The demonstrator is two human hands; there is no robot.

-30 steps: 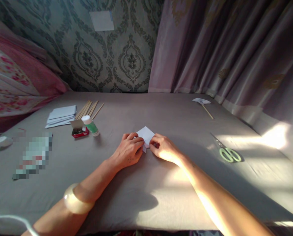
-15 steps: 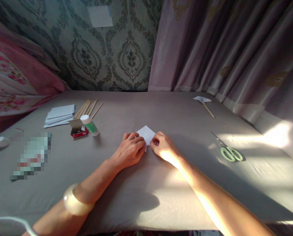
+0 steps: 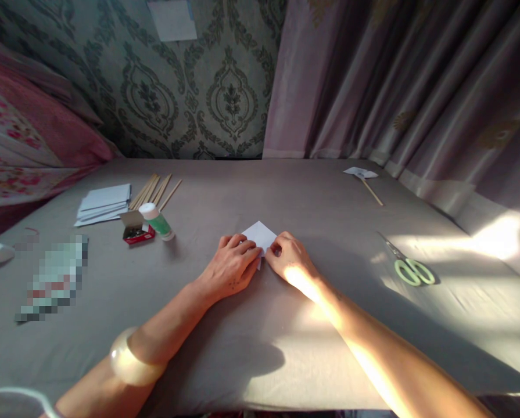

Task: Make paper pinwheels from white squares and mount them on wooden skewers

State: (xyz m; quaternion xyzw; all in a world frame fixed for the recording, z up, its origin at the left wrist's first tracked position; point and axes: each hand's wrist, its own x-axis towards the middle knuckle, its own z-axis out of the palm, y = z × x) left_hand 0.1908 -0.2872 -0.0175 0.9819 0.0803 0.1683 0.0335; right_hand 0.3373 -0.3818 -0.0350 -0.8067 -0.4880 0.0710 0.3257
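A small white sheet of paper [image 3: 260,232], turned with one corner pointing away from me, lies on the cloth-covered surface. My left hand [image 3: 233,261] rests over its left side, fingers curled and pressing the paper down near the fold. At the right side, my right hand [image 3: 291,258] pinches the paper's edge between thumb and forefinger. The two hands almost meet at the paper's near edge, where a small white tip shows below my left fingertips. Both hands cover much of the sheet, so how it is folded there is partly hidden.
Left stand a stack of paper [image 3: 103,204], wooden sticks [image 3: 149,191], a red box [image 3: 138,234] of small metal pieces and a white-capped green glue stick [image 3: 158,223]. Scissors [image 3: 412,271] lie right, a paper pinwheel [image 3: 361,173] far right. A blurred-out packet [image 3: 54,278] lies left.
My left fingertips have slid slightly to the right along the paper's near edge, closer to my right hand. The view has shifted slightly; the other things stay in place.
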